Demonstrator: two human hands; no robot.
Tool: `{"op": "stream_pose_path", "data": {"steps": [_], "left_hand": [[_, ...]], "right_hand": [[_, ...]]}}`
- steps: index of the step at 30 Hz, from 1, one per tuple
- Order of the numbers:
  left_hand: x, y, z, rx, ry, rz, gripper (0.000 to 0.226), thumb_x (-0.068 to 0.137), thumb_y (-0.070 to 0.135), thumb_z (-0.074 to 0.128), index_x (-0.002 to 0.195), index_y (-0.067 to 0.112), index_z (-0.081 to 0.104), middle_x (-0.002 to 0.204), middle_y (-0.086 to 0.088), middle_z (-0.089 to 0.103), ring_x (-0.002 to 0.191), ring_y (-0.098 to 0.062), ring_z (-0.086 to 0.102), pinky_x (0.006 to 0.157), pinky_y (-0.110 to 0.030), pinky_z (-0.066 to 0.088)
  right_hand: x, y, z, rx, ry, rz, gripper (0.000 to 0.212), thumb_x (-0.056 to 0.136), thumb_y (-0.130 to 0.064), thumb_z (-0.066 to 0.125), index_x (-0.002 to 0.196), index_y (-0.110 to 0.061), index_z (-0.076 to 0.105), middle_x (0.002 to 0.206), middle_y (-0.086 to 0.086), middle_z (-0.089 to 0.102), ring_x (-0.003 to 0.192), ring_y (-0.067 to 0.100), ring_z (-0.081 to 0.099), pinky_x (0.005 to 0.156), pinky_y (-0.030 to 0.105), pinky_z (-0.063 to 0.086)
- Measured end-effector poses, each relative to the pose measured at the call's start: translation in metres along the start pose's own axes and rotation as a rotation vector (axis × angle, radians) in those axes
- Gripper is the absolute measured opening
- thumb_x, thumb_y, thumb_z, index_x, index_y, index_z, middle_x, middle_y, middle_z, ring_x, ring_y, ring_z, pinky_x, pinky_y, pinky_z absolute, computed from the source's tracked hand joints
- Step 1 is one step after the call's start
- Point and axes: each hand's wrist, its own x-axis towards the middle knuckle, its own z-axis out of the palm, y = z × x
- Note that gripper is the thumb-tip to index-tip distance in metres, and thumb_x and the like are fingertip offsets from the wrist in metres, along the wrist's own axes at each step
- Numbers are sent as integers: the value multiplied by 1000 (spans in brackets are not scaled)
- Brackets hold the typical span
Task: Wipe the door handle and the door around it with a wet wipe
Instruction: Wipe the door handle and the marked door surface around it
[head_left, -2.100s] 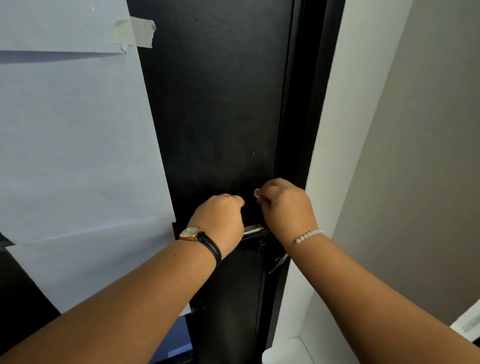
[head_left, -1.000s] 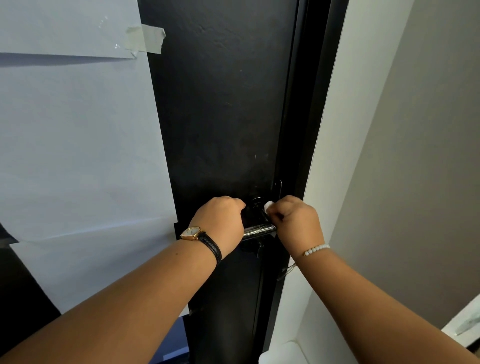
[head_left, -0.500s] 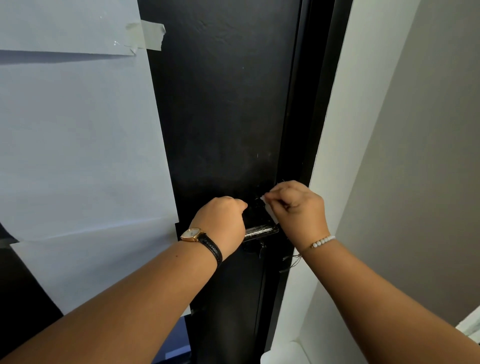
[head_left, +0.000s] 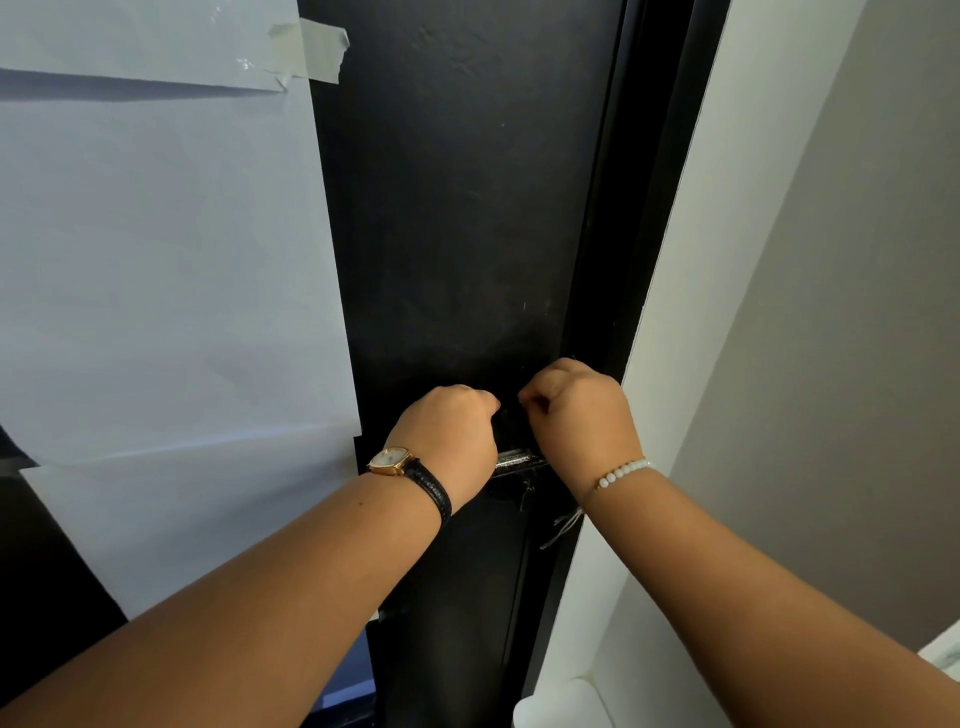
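A black door (head_left: 457, 218) fills the middle of the head view. Its metal lever handle (head_left: 517, 460) shows as a short shiny stretch between my two hands. My left hand (head_left: 447, 441), with a watch on the wrist, is closed around the handle's left end. My right hand (head_left: 576, 415), with a bead bracelet, is fisted against the door just above the handle's right end, near the door edge. The wet wipe is hidden inside that fist in this frame.
Large pale paper sheets (head_left: 156, 260) are taped over the door's left part. The black door frame (head_left: 660, 182) and a white jamb (head_left: 727, 208) run along the right, then a grey wall (head_left: 841, 364). Loose threads (head_left: 563, 525) hang below my right wrist.
My right hand dropped to the handle's right end, then rose again to the door just above it. A white bit of wipe seen at its fingertips is now hidden. My left hand kept its grip.
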Motion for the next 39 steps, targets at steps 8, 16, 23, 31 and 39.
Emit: {"op": "stream_pose_path", "data": {"steps": [8, 16, 23, 31, 39], "left_hand": [[2, 2, 0, 9, -17, -26, 36, 84, -1, 46, 114, 10, 63, 112, -9, 67, 102, -27, 62, 89, -42, 53], [1, 2, 1, 8, 7, -18, 34, 85, -2, 48, 113, 9, 64, 111, -9, 67, 100, -27, 63, 87, -42, 54], [5, 1, 4, 12, -18, -50, 38, 85, -2, 48, 118, 13, 62, 114, -6, 66, 104, -25, 62, 91, -41, 53], [9, 2, 3, -7, -59, -106, 40, 86, -3, 47, 121, 12, 60, 118, -6, 65, 107, -25, 61, 96, -38, 51], [-1, 1, 0, -1, 3, -5, 37, 85, -3, 46, 116, 11, 62, 114, -8, 66, 102, -26, 62, 88, -42, 54]], "right_hand": [[-4, 4, -6, 29, -82, 120, 15, 85, -12, 59, 98, -14, 66, 90, 7, 71, 80, 21, 65, 73, 23, 52], [-18, 15, 1, 555, -27, 475, 22, 86, 2, 55, 87, -20, 56, 71, -13, 61, 69, -2, 57, 55, -5, 41], [-18, 13, -2, 507, -20, 420, 20, 83, -1, 60, 82, -20, 56, 70, -13, 59, 66, -3, 56, 55, -3, 42], [-12, 12, 3, 558, 27, 550, 24, 77, 3, 63, 74, -19, 54, 65, -6, 60, 65, 11, 59, 60, 15, 47], [-8, -8, -9, 361, 10, 275, 18, 76, -2, 67, 84, -16, 58, 72, -3, 63, 67, 9, 58, 62, 6, 44]]}}
